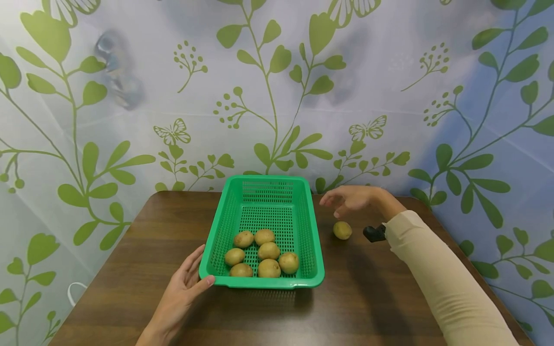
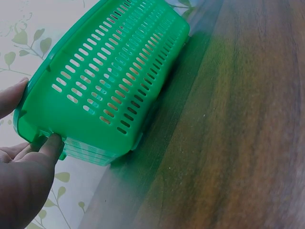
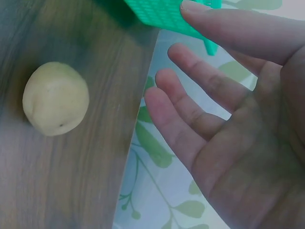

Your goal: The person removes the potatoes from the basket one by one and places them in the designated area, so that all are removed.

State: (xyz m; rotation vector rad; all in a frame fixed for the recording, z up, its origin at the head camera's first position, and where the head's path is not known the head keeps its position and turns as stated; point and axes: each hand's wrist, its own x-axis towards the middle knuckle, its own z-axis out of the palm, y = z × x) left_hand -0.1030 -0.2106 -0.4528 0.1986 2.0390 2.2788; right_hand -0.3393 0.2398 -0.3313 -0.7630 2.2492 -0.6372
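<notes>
A green plastic basket (image 1: 268,282) with slotted walls is on the wooden table. Several potatoes (image 1: 269,251) lie inside, gathered in its near half. My left hand (image 1: 179,290) grips the basket's near left corner, thumb over the rim and fingers against the outer wall, as the left wrist view also shows. To the right of the basket, one single potato (image 1: 342,230) rests on the tabletop. Above and just behind that potato hovers my right hand (image 1: 357,199), its fingers relaxed and slightly bent, with nothing held. In the right wrist view the potato (image 3: 55,98) is apart from the fingertips.
The brown wooden table (image 1: 143,240) ends at a back edge close behind the basket. A pale curtain (image 1: 195,158) printed with green leaves and butterflies hangs behind and along the sides. A white cable loop (image 1: 73,290) shows beyond the table's left edge.
</notes>
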